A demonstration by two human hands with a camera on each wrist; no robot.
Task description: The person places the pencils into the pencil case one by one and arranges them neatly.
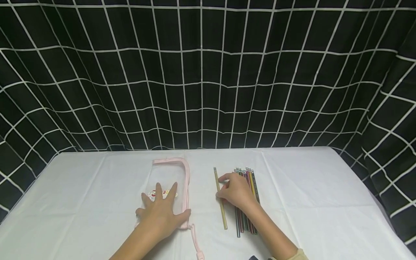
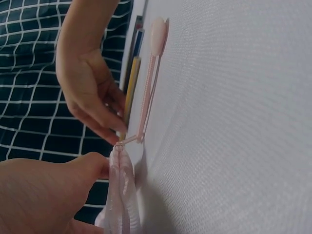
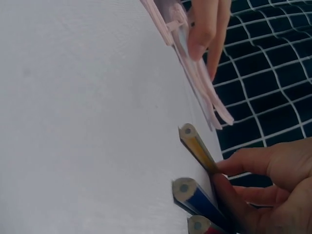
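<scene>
A clear pouch with pink zipper trim (image 1: 186, 180) lies at the left, a printed picture showing on it. My left hand (image 1: 159, 216) rests on this pouch with spread fingers, its thumb at the pink edge. To the right, a gold pencil (image 1: 222, 213) lies apart from the other pencils. Thumb and index finger of my right hand (image 1: 237, 189) pinch that pencil around its middle. Under and beside the right hand is a row of several pencils (image 1: 238, 220) in dark, red and yellow colours; the hand and wrist hide part of them. The right wrist view shows their unsharpened ends.
A pink strap (image 1: 195, 238) with an oval end piece hangs off the pouch's near corner. White cloth (image 1: 312, 187) covers the table. Behind it hangs a black curtain with a white grid (image 1: 211, 72). A small dark object (image 1: 253, 258) shows at the bottom edge.
</scene>
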